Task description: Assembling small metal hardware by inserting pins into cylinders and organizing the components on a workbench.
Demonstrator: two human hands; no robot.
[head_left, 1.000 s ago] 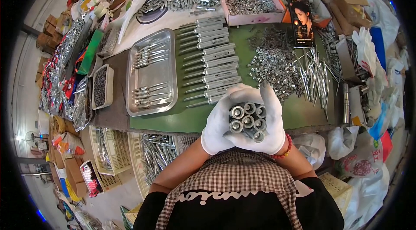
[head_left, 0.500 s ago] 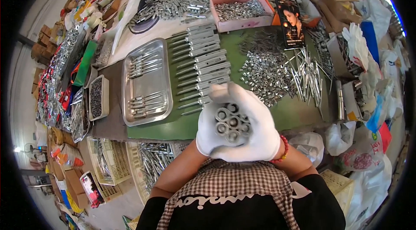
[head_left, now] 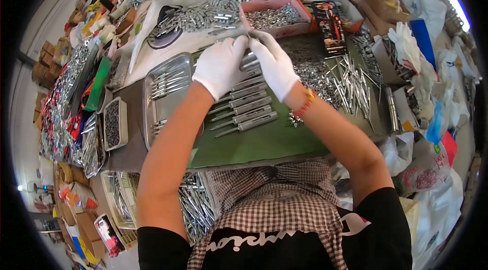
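Note:
My left hand [head_left: 221,68], in a white glove, is closed over grey metal tubes [head_left: 249,60] that show beneath its fingers. My right hand [head_left: 274,66], also gloved, has its fingers pinched together against the left fingertips; what they grip is too small to make out. Both hands are above the upper end of a row of metal pieces, each a thick cylinder with a thin shaft [head_left: 249,111], lying side by side on the green mat [head_left: 264,143]. To the left is a steel tray [head_left: 146,98] with several thin metal shafts [head_left: 169,83], partly covered by my left forearm.
Right of the row lie a heap of small metal fittings [head_left: 317,79] and loose thin rods [head_left: 356,87]. Beyond them stand a pink box of small parts [head_left: 274,16] and a dark printed package [head_left: 329,28]. Grey metal pieces [head_left: 201,13] are piled on white sheeting. A narrow parts box [head_left: 116,122] stands left.
Both hands have moved away from my body to the row's far end. The bundle of tubes, seen end-on between my palms before, is now mostly hidden. The view has shifted slightly.

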